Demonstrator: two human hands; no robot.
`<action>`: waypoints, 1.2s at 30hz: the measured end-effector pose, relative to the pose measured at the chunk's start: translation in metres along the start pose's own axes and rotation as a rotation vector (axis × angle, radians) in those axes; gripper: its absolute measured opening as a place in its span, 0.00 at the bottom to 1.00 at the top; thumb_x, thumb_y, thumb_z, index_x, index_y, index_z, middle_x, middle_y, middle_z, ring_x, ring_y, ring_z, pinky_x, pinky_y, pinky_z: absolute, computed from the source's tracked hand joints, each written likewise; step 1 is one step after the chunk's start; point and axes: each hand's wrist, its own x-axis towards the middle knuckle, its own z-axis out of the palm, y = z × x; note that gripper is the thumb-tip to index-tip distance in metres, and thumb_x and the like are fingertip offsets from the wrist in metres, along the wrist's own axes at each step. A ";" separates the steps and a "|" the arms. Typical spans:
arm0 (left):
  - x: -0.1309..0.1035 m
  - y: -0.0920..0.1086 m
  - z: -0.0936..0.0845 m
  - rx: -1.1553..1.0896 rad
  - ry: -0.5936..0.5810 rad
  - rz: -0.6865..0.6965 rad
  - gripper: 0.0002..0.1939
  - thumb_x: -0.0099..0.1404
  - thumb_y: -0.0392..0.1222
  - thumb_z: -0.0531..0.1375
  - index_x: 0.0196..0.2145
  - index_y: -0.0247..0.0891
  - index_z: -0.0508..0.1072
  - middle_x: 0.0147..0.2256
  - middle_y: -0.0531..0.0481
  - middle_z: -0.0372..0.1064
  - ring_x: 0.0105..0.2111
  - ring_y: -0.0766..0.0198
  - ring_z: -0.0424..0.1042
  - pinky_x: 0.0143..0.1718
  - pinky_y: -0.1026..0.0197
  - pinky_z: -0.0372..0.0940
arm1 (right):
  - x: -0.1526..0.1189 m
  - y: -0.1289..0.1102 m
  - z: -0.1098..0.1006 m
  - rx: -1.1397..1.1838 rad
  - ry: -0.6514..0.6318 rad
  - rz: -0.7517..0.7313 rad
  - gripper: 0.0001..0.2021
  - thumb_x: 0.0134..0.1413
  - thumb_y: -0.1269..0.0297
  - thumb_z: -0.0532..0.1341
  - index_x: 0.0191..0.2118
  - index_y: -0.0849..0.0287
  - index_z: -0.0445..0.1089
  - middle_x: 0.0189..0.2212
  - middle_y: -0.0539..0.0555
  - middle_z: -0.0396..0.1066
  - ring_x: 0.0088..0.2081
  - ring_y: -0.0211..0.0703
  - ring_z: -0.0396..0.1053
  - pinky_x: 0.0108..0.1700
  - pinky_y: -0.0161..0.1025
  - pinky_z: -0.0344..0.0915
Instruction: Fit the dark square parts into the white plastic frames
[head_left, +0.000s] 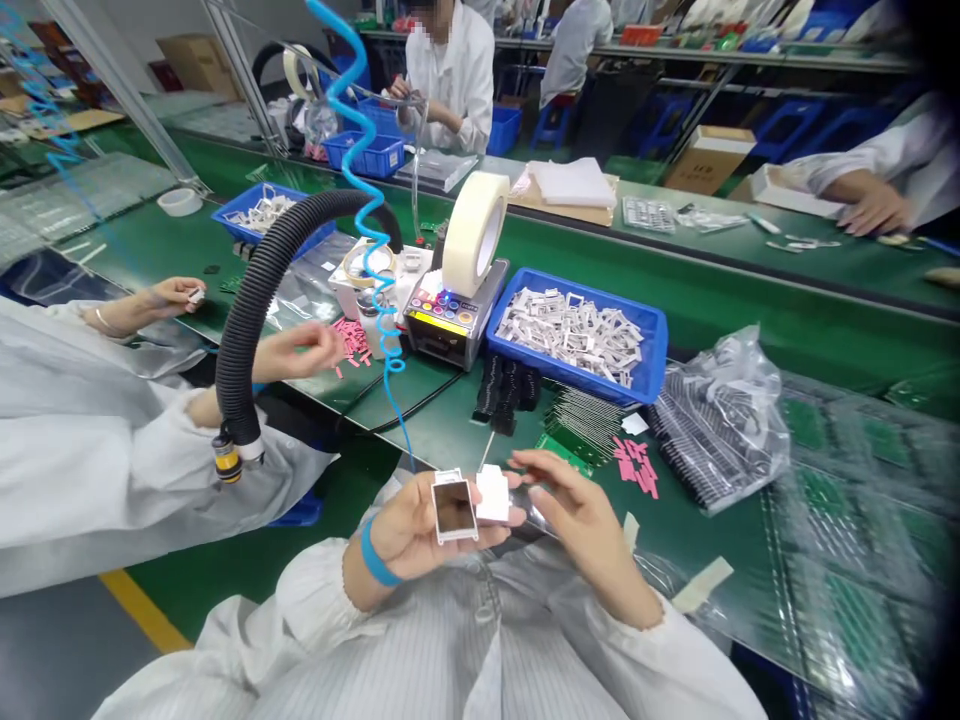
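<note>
My left hand [409, 530], with a blue band at the wrist, holds a small display screen [455, 508] in a white frame, dark face up. Beside the screen, a white flat piece [493, 494] rests over the same hand's fingers. Just right of that piece is my right hand [574, 505], its thumb and fingers apart; I see nothing held in it. Whether its fingertips touch the white piece, I cannot tell. Close beyond my hands lie a green circuit board [562, 452], pink strips [636, 466] and black parts [506, 390].
A blue bin [660, 350] of white frames stands ahead, beside a machine [446, 325] bearing a tape roll [475, 232]. Bagged parts [724, 420] and trays of boards [862, 520] lie right. A black hose [262, 290] and coiled blue tube [364, 130] hang left, near a co-worker's hands [300, 352].
</note>
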 end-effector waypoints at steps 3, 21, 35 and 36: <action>0.005 -0.004 0.006 -0.032 -0.007 -0.074 0.21 0.49 0.46 0.68 0.40 0.33 0.76 0.42 0.42 0.75 0.44 0.52 0.73 0.47 0.56 0.64 | 0.004 -0.022 0.003 0.417 -0.261 0.062 0.19 0.53 0.49 0.58 0.47 0.50 0.70 0.48 0.56 0.69 0.49 0.47 0.66 0.48 0.44 0.62; 0.016 -0.021 0.006 0.461 0.342 0.234 0.17 0.49 0.40 0.68 0.39 0.40 0.75 0.32 0.50 0.73 0.34 0.63 0.69 0.37 0.61 0.62 | -0.015 -0.071 0.010 -0.596 0.236 -0.432 0.10 0.57 0.67 0.57 0.45 0.55 0.69 0.34 0.54 0.72 0.36 0.45 0.64 0.46 0.51 0.55; 0.026 -0.040 0.002 -0.039 0.442 -0.042 0.10 0.52 0.42 0.66 0.33 0.38 0.75 0.33 0.50 0.74 0.33 0.65 0.70 0.39 0.60 0.64 | -0.013 -0.037 0.010 -0.630 0.082 -0.302 0.20 0.61 0.51 0.49 0.50 0.56 0.67 0.45 0.58 0.68 0.46 0.49 0.63 0.51 0.52 0.55; 0.026 -0.042 0.000 -0.085 0.443 -0.083 0.10 0.52 0.42 0.66 0.34 0.38 0.75 0.34 0.50 0.74 0.33 0.65 0.70 0.40 0.58 0.65 | -0.015 -0.028 -0.001 -0.633 0.093 -0.253 0.19 0.61 0.53 0.49 0.49 0.57 0.67 0.45 0.58 0.68 0.46 0.47 0.64 0.49 0.49 0.57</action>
